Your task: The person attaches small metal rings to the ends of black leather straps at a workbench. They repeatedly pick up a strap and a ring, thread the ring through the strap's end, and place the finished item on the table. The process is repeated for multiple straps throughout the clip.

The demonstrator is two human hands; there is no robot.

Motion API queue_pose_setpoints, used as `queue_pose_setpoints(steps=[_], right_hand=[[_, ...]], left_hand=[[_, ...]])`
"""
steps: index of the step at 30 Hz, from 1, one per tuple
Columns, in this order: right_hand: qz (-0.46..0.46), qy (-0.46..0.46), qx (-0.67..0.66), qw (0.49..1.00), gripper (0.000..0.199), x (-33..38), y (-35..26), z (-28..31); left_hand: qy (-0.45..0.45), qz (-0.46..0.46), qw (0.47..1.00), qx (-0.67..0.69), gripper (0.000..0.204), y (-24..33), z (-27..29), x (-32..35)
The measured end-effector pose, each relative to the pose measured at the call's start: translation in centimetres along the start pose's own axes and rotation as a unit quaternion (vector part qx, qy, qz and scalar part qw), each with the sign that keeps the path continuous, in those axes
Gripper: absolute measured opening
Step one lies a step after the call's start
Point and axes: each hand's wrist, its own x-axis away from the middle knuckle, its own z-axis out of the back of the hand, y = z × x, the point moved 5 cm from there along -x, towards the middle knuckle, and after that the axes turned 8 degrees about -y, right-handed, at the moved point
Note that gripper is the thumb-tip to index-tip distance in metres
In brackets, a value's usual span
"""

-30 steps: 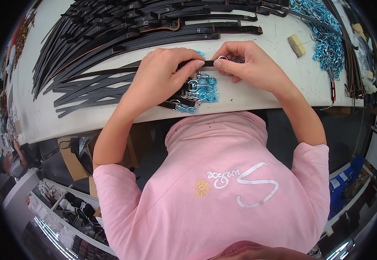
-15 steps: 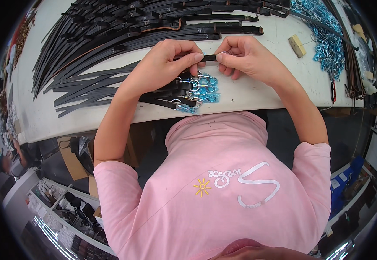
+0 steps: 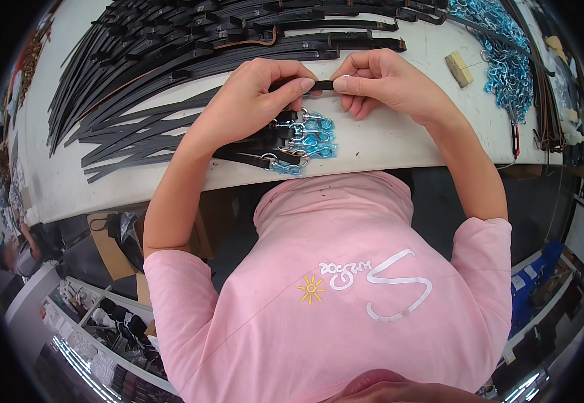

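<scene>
Between my two hands a short stretch of black strap (image 3: 323,85) is pulled level above the white table. My left hand (image 3: 272,84) pinches it between thumb and fingers, and the rest of the strap is hidden under that hand. At its right end my right hand (image 3: 372,84) grips it, with a bit of metal ring showing by the fingertips. Just below my left hand lie several finished-looking black straps (image 3: 255,144) with silver snap hooks (image 3: 305,138) in blue plastic wrapping.
A large pile of black straps (image 3: 191,40) covers the table's far left. To the right are a yellowish block (image 3: 459,70), a heap of blue-wrapped metal hooks (image 3: 510,74) and a red-handled tool (image 3: 515,141). Brown and black strips hang by the right edge. Another person (image 3: 27,252) is at far left.
Both hands keep their hold on the strap. The left fingers have closed up slightly, and the ring by my right fingertips shows less than before.
</scene>
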Motion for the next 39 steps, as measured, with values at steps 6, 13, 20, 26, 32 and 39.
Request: queue_pose_setpoints(steps=[6,13,20,26,32,39], right_hand=[[0.004,-0.01,-0.009,1.0,0.026,0.01,-0.03,0.18],[0.019,-0.011,-0.003,1.0,0.024,-0.04,0.2,0.21],[0.025,-0.001,0.002,1.0,0.023,-0.07,0.21,0.17],[0.02,0.004,0.011,1.0,0.024,0.04,0.11,0.03],[0.015,0.011,0.013,1.0,0.023,0.08,-0.06,-0.13],[0.026,0.02,0.016,0.999,0.023,0.05,-0.01,-0.28]], left_hand=[[0.007,0.002,1.0,0.004,0.024,0.29,0.08,0.2],[0.022,-0.013,1.0,-0.015,0.023,0.39,0.06,0.34],[0.026,-0.006,0.999,-0.024,0.022,0.51,0.09,0.32],[0.032,-0.018,0.999,-0.02,0.022,0.28,-0.01,0.27],[0.023,-0.001,1.0,-0.017,0.022,0.49,0.05,0.25],[0.022,0.004,1.0,-0.017,0.023,0.36,0.11,0.27]])
